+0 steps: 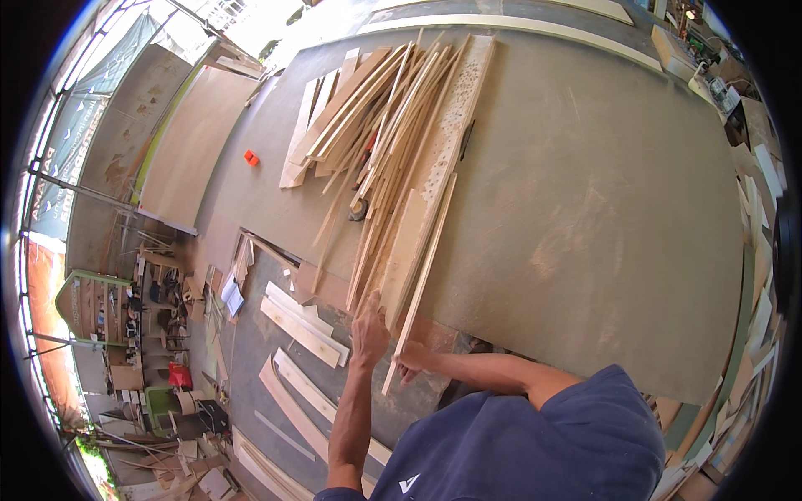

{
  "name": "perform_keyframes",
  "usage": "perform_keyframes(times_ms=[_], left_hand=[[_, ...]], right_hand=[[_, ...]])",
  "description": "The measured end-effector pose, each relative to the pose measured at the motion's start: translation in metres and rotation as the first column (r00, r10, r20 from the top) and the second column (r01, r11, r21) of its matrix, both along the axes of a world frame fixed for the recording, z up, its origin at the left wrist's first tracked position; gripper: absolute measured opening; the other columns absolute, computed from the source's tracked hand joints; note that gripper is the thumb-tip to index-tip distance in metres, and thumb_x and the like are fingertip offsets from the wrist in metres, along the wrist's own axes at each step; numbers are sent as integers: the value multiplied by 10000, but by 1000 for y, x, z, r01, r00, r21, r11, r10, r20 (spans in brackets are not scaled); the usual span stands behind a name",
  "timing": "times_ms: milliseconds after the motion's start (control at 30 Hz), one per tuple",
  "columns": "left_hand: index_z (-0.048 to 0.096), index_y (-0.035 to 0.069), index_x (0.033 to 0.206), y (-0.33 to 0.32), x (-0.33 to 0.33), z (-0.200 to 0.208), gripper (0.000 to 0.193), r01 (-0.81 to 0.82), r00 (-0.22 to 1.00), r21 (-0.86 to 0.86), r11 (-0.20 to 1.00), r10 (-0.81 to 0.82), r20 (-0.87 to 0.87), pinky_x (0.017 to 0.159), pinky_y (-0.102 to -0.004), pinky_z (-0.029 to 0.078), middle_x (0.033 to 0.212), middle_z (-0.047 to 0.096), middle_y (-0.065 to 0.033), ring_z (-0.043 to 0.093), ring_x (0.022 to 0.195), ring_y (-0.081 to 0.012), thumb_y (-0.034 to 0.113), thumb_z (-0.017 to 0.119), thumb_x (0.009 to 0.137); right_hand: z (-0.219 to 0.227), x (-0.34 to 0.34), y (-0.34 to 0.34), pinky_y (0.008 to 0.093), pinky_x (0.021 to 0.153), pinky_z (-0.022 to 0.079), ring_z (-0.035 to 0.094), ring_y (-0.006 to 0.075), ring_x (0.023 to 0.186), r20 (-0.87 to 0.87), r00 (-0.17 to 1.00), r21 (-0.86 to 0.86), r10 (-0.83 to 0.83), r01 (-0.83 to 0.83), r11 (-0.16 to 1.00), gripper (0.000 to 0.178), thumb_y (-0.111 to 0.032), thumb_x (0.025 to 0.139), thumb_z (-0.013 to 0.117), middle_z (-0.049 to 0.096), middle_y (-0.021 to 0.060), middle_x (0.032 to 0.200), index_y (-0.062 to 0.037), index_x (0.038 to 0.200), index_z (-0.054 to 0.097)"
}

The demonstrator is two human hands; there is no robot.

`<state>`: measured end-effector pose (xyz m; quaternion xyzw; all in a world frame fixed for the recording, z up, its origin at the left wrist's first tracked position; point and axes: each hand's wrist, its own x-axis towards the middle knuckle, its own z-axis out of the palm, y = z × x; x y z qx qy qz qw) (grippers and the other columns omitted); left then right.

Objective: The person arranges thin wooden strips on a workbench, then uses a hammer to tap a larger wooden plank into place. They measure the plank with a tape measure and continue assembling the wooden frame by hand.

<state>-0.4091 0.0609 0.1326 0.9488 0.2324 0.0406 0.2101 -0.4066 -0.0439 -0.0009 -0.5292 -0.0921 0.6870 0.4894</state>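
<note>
My right hand [409, 361] is closed around the near end of a long thin wooden strip [432, 250], which slants away along the right side of a wide board [407, 242]. Just left of it, my left hand [369, 330] has its fingers curled at the near ends of the board and the bundle of narrow wooden strips [376, 230]; exactly what it grips is hidden. Beyond, a long plank speckled with holes [469, 92] lies beside the bundle. A tape measure [358, 209] rests among the strips.
The broad brown worktable [618, 192] extends to my right. At left lie a small orange object [251, 158] and several short boards [305, 330] on a lower grey surface. A long pale strip [518, 27] runs along the far side. Offcuts [760, 292] crowd the right edge.
</note>
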Motion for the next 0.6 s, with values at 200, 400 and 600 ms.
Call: perform_keyframes(times_ms=[200, 400, 600], left_hand=[[490, 18, 1380, 5, 6, -18, 419, 18, 998, 18, 1000, -17, -54, 860, -515, 509, 1197, 632, -293, 631, 1047, -473, 84, 544, 969], [496, 4, 1372, 9, 16, -16, 416, 43, 999, 7, 999, -43, -24, 865, -497, 517, 1185, 642, -290, 631, 1056, -474, 78, 553, 966], [444, 32, 1448, 13, 43, -15, 502, 208, 977, 87, 974, -211, 26, 820, -498, 526, 1169, 657, -267, 661, 987, -442, 67, 553, 959]], right_hand=[[10, 63, 2, 402, 623, 620, 720, 378, 645, 258, 960, -173, 111, -67, 983, 362, -224, 943, 604, 712, 234, 787, 131, 977, 665], [36, 90, -22, 484, 913, 543, 641, 429, 1102, 816, 574, -227, -64, 420, 879, 594, -248, 896, 671, 601, 281, 1267, 76, 1349, 466], [25, 112, -12, 470, 1077, 398, 421, 454, 1334, 990, 104, 26, -94, 519, 854, 700, -102, 844, 676, 319, 236, 1529, 63, 1446, 359]])
